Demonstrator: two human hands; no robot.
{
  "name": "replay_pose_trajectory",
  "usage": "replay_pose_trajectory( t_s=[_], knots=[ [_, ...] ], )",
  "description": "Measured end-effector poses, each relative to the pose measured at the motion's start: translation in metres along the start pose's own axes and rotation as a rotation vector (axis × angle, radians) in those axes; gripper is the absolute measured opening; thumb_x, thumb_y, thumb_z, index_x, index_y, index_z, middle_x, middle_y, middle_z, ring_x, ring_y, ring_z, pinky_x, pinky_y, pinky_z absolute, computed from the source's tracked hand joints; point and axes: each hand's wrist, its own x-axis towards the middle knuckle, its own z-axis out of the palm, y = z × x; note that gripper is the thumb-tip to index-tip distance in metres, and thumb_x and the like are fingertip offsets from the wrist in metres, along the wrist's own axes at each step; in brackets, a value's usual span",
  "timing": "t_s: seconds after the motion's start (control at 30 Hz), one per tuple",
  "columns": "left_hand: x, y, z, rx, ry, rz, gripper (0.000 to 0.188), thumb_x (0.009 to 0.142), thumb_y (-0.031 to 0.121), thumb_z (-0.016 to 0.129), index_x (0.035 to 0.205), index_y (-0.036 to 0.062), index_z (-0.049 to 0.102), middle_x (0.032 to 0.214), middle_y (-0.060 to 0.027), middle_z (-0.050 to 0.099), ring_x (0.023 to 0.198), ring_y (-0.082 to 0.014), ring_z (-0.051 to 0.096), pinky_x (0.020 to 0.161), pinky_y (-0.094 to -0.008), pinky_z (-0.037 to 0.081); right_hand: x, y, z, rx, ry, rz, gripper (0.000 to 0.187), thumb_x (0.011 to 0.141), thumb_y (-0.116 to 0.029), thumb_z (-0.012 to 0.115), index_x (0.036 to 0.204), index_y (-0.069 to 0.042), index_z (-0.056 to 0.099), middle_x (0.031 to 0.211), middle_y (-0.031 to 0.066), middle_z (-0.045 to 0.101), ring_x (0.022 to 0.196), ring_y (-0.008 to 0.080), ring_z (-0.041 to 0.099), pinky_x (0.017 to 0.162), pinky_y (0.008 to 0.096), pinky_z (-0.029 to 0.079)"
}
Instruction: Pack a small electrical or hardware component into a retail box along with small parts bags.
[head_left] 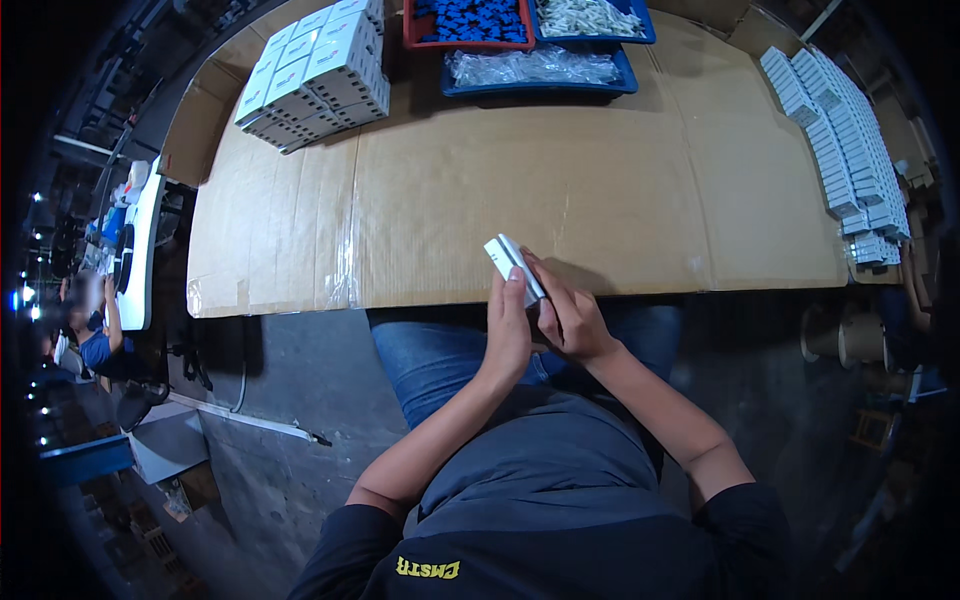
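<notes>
Just above the near edge of the cardboard-covered table, both my hands hold a small, slim white box (501,254), tilted up and to the left. A darker strip runs along its length. My left hand (508,330) is closed on its left side, with the thumb pressed against the face. My right hand (573,316) grips it from the right, its fingers curled around the lower end. That lower end is partly hidden by my fingers, so I cannot make out whether the box is open there.
White boxes (315,70) are stacked at the back left. Bins hold blue pieces (468,20), white pieces (590,17) and clear plastic bags (535,67). Rows of small white boxes (840,140) line the right side. Another person (98,340) sits far left at a white table (144,250).
</notes>
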Motion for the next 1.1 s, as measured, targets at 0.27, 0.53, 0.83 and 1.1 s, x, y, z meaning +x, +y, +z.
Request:
replay_pose_trajectory(
  t_s=[0.27,0.53,0.83,1.1],
  knots=[
    [0.002,0.019,-0.022,0.247,-0.224,0.432,0.116,0.084,0.025,0.08,0.17,0.0082,0.005,0.165,-0.0228,0.032,0.153,-0.0347,0.038,0.126,-0.0471,0.03,0.022,-0.021,-0.035,0.806,-0.033,0.664,0.057,0.114,-0.043,0.047,0.147,0.004,0.056,0.138,0.0117,0.065,0.124,0.0182,0.063,0.105,0.0336,0.049],
    [-0.001,0.033,-0.012,0.096,-0.292,0.36,0.096,0.097,0.029,0.07,0.17,0.0059,0.013,0.171,-0.0196,0.026,0.156,-0.0321,0.034,0.128,-0.0463,0.026,0.035,-0.034,-0.029,0.88,0.007,0.692,0.057,0.101,-0.022,0.075,0.148,0.001,0.053,0.138,0.013,0.064,0.125,0.0211,0.065,0.107,0.0358,0.052],
    [-0.002,0.031,-0.009,0.135,-0.107,0.329,0.073,0.116,0.049,0.036,0.167,-0.0024,0.025,0.161,-0.0154,0.044,0.138,-0.0211,0.052,0.115,-0.0352,0.043,0.032,-0.048,-0.01,0.239,0.059,0.207,0.052,0.103,-0.022,0.069,0.14,0.013,0.059,0.15,0.0288,0.057,0.14,0.0377,0.058,0.114,0.0431,0.049],
    [-0.002,0.033,-0.007,0.379,-0.068,0.615,0.082,0.113,0.053,0.036,0.162,-0.0121,0.027,0.153,-0.0276,0.042,0.139,-0.0332,0.045,0.118,-0.0435,0.035,0.027,-0.053,-0.004,0.064,0.05,0.064,0.05,0.109,-0.017,0.053,0.149,0.013,0.051,0.152,0.0354,0.052,0.124,0.0461,0.068,0.097,0.0439,0.061]
  ],
)
